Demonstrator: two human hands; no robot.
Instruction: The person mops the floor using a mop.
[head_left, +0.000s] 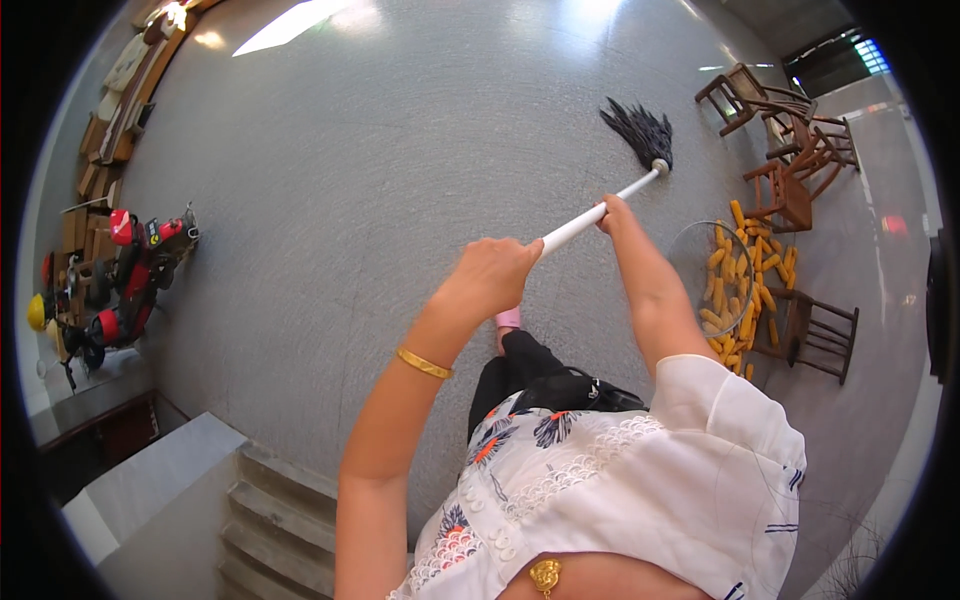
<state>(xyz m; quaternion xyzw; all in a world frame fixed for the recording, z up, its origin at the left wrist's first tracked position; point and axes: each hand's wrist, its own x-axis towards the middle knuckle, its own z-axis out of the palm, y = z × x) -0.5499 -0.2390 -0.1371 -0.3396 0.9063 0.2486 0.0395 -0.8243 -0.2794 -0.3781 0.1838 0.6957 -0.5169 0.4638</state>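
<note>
My left hand (496, 271) is closed around the upper end of a white mop handle (574, 231). Farther down the same handle, my right hand (613, 214) grips it near the mop's head. The dark grey strands of the mop head (641, 135) lie spread on the grey floor (337, 225), ahead of me and to the right. A pale collar (659, 166) joins strands and handle. Below my left hand, a pink slipper (508, 319) shows on one foot.
Yellow corn cobs (750, 300) lie on the right, partly within a round clear-looking rim (752, 277). Several wooden chairs (784, 199) stand around them. A red motorbike (139, 277), boxes (75, 229) and a wooden bench (131, 112) line the left. Concrete steps (281, 510) descend at lower left.
</note>
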